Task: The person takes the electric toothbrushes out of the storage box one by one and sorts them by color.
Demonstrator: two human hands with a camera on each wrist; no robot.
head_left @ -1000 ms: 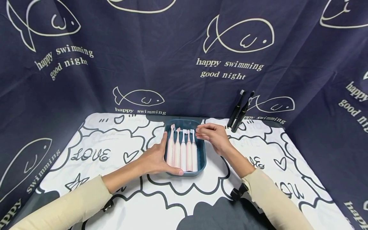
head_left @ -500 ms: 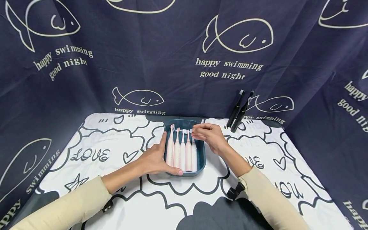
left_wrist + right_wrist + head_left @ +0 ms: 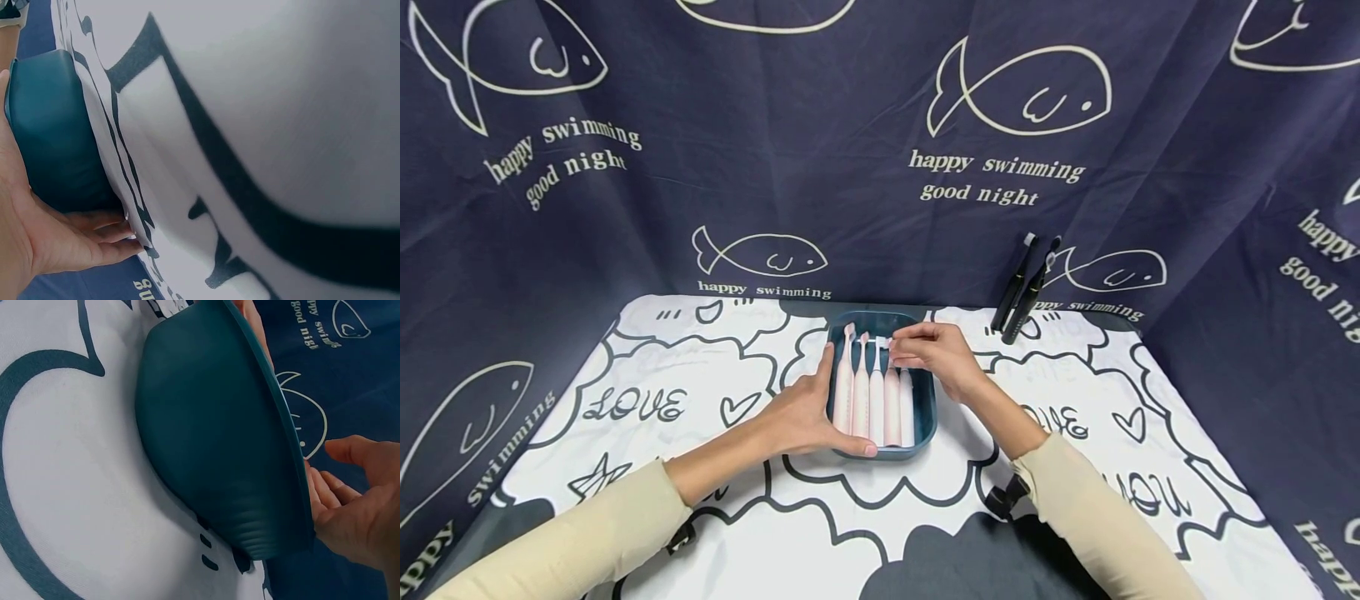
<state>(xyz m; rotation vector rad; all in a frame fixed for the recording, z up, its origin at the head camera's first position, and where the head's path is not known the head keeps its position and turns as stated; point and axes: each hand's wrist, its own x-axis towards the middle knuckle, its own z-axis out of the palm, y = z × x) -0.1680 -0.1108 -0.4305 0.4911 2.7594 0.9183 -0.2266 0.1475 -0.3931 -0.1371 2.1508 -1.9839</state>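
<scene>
Several electric toothbrushes [image 3: 859,408], pink and white, lie side by side in a dark blue tray [image 3: 883,454], heads pointing away from me. My left hand [image 3: 808,417] holds the tray at its near left corner, fingers along the left wall and thumb on the front rim. In the left wrist view, that hand [image 3: 56,231] rests against the tray's outer wall. My right hand [image 3: 936,354] reaches over the right rim to the brush heads, hiding the heads of the two rightmost toothbrushes. In the right wrist view, this hand's [image 3: 359,500] thumb stands apart from its fingers.
Two black electric toothbrushes [image 3: 1024,292] stand tilted at the back right, against a navy curtain [image 3: 865,167] printed with fish. A white cloth [image 3: 700,400] with dark drawings covers the table.
My right hand has moved left across the brush heads, from the rightmost toothbrush to the one beside it. My left hand and the tray have stayed in place.
</scene>
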